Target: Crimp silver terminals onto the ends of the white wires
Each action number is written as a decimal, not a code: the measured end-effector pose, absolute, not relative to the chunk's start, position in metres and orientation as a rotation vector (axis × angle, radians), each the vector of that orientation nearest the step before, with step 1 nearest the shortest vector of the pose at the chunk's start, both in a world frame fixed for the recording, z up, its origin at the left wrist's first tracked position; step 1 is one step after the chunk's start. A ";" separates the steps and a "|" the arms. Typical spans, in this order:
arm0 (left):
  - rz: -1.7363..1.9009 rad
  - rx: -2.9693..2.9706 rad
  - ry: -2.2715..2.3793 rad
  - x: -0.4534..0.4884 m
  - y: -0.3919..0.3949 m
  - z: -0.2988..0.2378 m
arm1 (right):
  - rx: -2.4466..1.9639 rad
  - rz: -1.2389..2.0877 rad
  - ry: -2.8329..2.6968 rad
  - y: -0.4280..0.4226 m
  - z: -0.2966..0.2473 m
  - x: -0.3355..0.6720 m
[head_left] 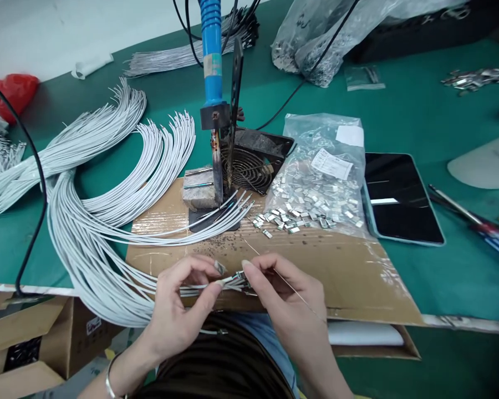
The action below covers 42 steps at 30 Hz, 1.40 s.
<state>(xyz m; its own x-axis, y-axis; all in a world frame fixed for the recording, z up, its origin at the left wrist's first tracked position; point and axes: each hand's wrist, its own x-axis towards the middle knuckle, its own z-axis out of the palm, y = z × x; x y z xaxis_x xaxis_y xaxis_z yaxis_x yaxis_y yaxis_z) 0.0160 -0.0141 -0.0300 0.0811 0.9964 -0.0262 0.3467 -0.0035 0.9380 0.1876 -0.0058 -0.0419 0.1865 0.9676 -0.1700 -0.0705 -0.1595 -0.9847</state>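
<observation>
My left hand (181,305) pinches a white cable (228,281) close to its end, thumb and forefinger together. Against that end, my right hand (295,299) grips a small metal connector (240,275) between thumb and fingers. A thin solder wire (291,288) also runs through the right hand and up past its fingers. More white cable ends lie just beneath both hands. Beyond them stands a blue-handled soldering iron (212,72), held upright with its tip down by a grey block (199,191). Loose metal connectors (291,221) spill from a clear bag (320,133).
A cardboard sheet (349,277) covers the front of the green table (399,111). Bundled white cables (87,221) curve in from the left. A black fan (249,169) sits behind the iron. To the right lie a phone-like tablet (407,199) and pens (490,233). A black cord (37,166) hangs at left.
</observation>
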 end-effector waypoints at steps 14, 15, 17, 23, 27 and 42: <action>0.612 1.954 1.361 -0.038 -0.045 -0.042 | -1.437 0.917 -1.245 0.002 -0.067 0.208; 0.535 1.993 1.321 -0.042 -0.049 -0.043 | -1.453 0.827 -1.270 0.007 -0.070 0.212; 0.381 2.093 1.286 -0.049 -0.059 -0.044 | -1.454 0.655 -1.349 0.020 -0.074 0.218; 0.258 2.015 1.287 -0.061 -0.069 -0.031 | -1.334 0.492 -1.713 0.051 -0.089 0.227; 0.657 1.849 1.502 -0.070 -0.049 -0.021 | -1.316 0.418 -1.698 0.043 -0.090 0.230; 0.633 2.347 1.565 -0.084 0.030 -0.049 | -1.333 0.681 -1.082 0.014 -0.104 0.255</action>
